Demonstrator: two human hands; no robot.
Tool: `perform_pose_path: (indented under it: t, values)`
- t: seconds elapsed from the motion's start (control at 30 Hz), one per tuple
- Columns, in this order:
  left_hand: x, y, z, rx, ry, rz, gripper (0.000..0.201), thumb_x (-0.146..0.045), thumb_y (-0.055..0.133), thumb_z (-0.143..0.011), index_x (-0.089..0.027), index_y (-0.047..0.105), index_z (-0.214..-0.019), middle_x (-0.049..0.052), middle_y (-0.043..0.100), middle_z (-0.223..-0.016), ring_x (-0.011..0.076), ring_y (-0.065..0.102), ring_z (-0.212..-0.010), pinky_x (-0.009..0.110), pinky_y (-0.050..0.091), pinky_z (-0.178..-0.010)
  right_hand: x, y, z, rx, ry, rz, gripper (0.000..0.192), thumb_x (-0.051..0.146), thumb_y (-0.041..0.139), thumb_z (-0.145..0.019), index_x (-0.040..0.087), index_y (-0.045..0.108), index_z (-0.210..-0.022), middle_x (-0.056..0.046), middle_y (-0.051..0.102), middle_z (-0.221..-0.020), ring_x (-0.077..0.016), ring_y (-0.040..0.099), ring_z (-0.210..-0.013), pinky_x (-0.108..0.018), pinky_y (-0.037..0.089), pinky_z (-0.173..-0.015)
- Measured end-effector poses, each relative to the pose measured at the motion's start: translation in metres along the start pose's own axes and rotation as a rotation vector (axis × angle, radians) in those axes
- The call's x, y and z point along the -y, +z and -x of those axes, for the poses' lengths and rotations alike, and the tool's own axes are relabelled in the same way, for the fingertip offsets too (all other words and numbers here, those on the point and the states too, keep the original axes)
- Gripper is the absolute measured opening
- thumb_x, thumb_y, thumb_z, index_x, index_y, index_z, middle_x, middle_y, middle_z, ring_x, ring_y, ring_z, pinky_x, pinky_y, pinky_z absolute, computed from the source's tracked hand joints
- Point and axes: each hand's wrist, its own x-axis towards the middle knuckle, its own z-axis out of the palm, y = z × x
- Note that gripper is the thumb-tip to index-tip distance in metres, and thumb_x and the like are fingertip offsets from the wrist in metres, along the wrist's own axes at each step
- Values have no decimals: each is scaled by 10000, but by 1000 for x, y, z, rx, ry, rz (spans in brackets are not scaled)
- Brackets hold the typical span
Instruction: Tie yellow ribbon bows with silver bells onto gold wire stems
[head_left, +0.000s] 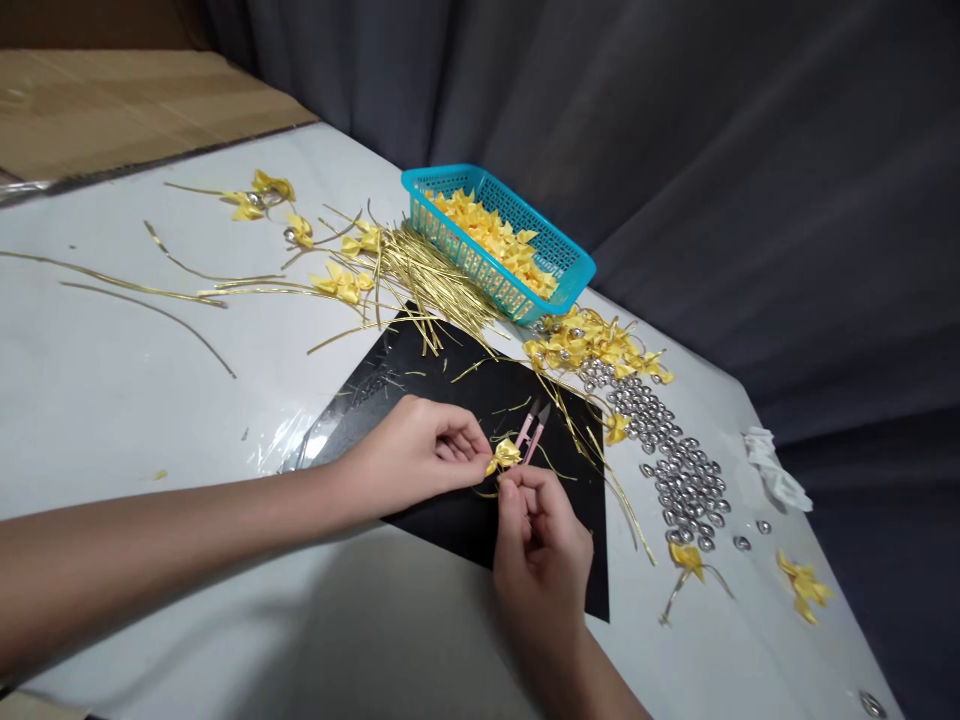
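Note:
Between my two hands, over a black mat [450, 510], is a small yellow ribbon bow [504, 456]. My left hand [442, 450] pinches the bow's left side with thumb and forefinger. From below right, my right hand [536, 525] is closed with its fingertips at the bow's lower edge; a thin gold tie seems to run there, but the fingers partly hide it. Just behind the bow lie pink-handled thread snips [531, 432], blades pointing away. Gold tie scraps are scattered over the mat around them.
A blue basket [577, 275] of yellow bows stands at the back. Gold ties [427, 275] lie in a heap before it. To the right are finished-looking bows [592, 340], many silver beads [686, 480] and a crumpled white tissue [776, 468]. Cardboard [135, 110] lies far left.

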Motion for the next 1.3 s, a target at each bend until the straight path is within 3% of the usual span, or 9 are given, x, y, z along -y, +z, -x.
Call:
perform_pose_path:
  t: [0.33,0.67,0.9,1.17,1.3]
  values:
    - [6,-1,12,-56,398,-341,73,-196,546,-808,-183,618,-806,-25,656,-726,75,583,-655,152,439,-635,6,-1,5,-36,-62,13,76,137,391,-901,175,457,-902,82,359,-509,-44,272,-362,-159,203,-360]
    - [3,8,20,-174,460,-377,55,-213,565,-814,-209,608,-780,-49,657,-690,62,574,-604,138,430,-612,13,2,8,-121,-103,-31,113,97,374,-900,174,439,-951,59,468,-582,-46,429,-438,-137,353,-437]
    - [-1,9,25,-170,528,-349,117,-246,527,-854,-208,611,-783,-24,688,-711,80,609,-641,151,449,-622,16,6,14,-177,-88,-70,133,95,391,-894,183,444,-979,16,581,-682,-76,581,-592,-149,459,-558]
    - [-4,11,27,-139,588,-378,86,-238,541,-848,-216,619,-818,-13,701,-707,94,626,-633,164,468,-635,17,8,16,-180,-80,-130,123,87,413,-882,190,446,-940,31,522,-658,-55,505,-516,-140,416,-507]
    - [-1,9,28,-108,652,-329,87,-213,549,-845,-229,617,-896,0,722,-797,101,654,-721,166,488,-716,19,7,15,-166,-91,-182,134,81,392,-895,191,433,-961,54,486,-601,-57,492,-529,-145,431,-571]
